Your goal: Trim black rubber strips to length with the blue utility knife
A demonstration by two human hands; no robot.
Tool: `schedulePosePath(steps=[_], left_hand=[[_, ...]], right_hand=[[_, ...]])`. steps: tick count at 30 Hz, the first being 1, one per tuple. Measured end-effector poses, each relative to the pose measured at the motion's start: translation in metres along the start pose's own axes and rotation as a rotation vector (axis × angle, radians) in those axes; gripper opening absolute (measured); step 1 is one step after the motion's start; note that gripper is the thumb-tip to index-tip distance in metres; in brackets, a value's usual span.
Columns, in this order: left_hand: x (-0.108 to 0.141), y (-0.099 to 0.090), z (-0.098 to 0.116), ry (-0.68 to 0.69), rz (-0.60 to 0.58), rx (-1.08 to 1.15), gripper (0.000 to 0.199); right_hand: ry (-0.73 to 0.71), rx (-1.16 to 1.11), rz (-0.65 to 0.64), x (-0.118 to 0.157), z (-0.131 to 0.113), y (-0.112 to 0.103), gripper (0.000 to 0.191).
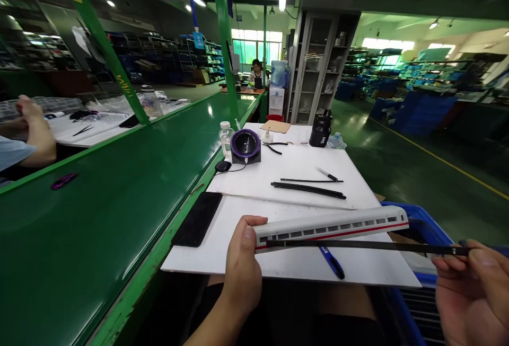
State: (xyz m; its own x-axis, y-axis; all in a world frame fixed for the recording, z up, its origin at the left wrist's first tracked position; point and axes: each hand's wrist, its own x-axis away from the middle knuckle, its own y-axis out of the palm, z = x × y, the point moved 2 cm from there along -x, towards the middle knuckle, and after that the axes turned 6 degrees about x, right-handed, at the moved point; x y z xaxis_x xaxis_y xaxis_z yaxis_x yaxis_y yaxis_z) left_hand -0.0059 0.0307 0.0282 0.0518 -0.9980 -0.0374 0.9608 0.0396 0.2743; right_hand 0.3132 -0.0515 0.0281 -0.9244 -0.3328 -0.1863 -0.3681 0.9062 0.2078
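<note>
My left hand point(244, 258) is closed round the left end of a model train car body point(338, 225), white with a red stripe and a row of dark windows. In my right hand point(473, 277), the thumb and fingers pinch the right end of a long thin black strip point(358, 245). The strip lies across the front of the car body's lower side, its left end near my left thumb; whether they touch I cannot tell. Beneath them a blue-handled knife or pen-like tool point(332, 263) rests on the white tabletop point(286, 266).
More black strips point(308, 190) lie mid-table beside a craft knife point(326, 174). Farther back are pliers point(274, 147), a round purple-rimmed device point(245, 144), a clear bottle point(226, 136) and a black flask point(320, 130). A phone point(198, 219) sits left; a blue crate point(421, 216) stands right. A co-worker's arm point(37, 134) shows far left.
</note>
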Motion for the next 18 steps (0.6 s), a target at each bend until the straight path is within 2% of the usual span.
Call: schedulePosePath(steps=[2,7,13,18], left_hand=[[0.000,0.005,-0.005,-0.008,-0.029,-0.008,0.054],[0.002,0.007,-0.011,0.004,-0.017,-0.035,0.053],[0.005,0.003,-0.005,0.080,-0.088,-0.180,0.036],[0.009,0.006,-0.003,0.088,-0.152,-0.230,0.035]], right_hand=[[0.005,-0.024,0.092,0.015,-0.016,0.008,0.013],[0.073,-0.049,0.068,0.036,-0.034,0.024,0.020],[0.048,-0.053,0.042,0.025,-0.028,0.023,0.022],[0.001,-0.092,0.045,0.019,-0.029,0.023,0.021]])
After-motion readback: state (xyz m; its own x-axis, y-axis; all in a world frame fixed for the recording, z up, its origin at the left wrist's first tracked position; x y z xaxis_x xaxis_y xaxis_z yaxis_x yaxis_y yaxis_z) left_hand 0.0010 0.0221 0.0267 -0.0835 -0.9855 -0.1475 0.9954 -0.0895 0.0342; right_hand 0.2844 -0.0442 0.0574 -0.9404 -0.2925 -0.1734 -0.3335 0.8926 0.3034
